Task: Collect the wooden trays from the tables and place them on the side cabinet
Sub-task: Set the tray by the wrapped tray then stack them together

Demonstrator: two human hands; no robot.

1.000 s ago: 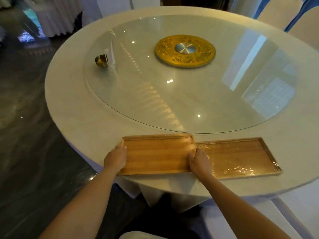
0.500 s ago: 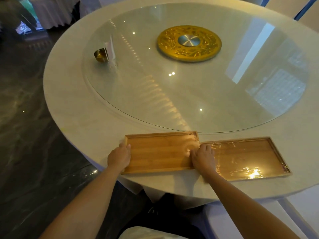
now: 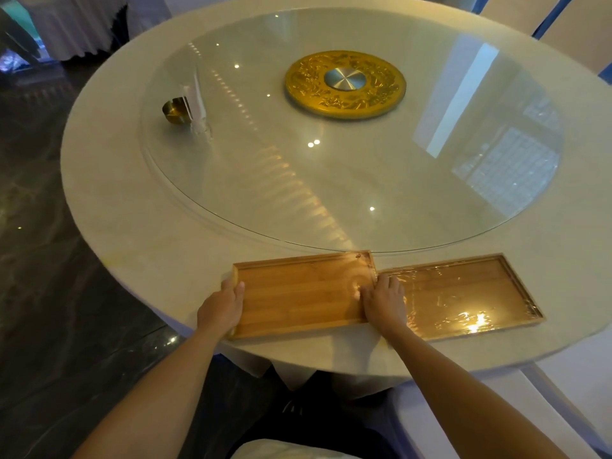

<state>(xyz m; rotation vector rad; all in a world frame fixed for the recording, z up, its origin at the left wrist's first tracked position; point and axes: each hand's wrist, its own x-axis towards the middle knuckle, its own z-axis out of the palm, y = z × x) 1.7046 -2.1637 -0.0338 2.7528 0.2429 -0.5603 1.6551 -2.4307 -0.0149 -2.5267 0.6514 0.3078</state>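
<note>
Two shallow wooden trays lie end to end near the front edge of a round white table [image 3: 132, 207]. The left tray [image 3: 301, 293] is bare wood. The right tray [image 3: 463, 293] is wrapped in shiny plastic film that catches the light. My left hand [image 3: 221, 309] grips the left end of the bare tray, fingers over its rim. My right hand [image 3: 384, 301] holds that tray's right end, where it meets the wrapped tray. Whether the tray is lifted off the cloth is unclear.
A large glass turntable [image 3: 331, 180] with a gold centre disc [image 3: 346, 84] covers most of the table. A small brass bowl [image 3: 175, 109] and a clear stand [image 3: 198, 107] sit on its left. White-covered chairs [image 3: 576, 31] stand beyond the table; dark marble floor [image 3: 49, 293] lies left.
Both hands have stayed on the ends of the bare tray. My right hand has spread flatter over the seam between the trays. The view has shifted slightly.
</note>
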